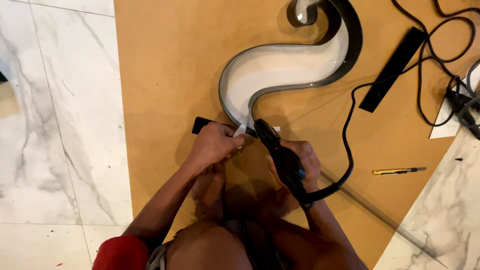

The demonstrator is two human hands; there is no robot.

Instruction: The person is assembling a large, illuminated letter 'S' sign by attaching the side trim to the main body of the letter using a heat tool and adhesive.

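Two hands work on a brown board (pixel 170 75) laid on the marble floor (pixel 60 125). Just beyond the fingers lies a white S-shaped letter (pixel 280 67) with a dark metal rim. Right hand (pixel 300 162) is clamped on a black corded tool (pixel 280 152), its nose at the rim's end. Left hand (pixel 214 145) pinches a white strip (pixel 240 131) there. Well right of the fingers lies a yellow utility knife (pixel 397 171).
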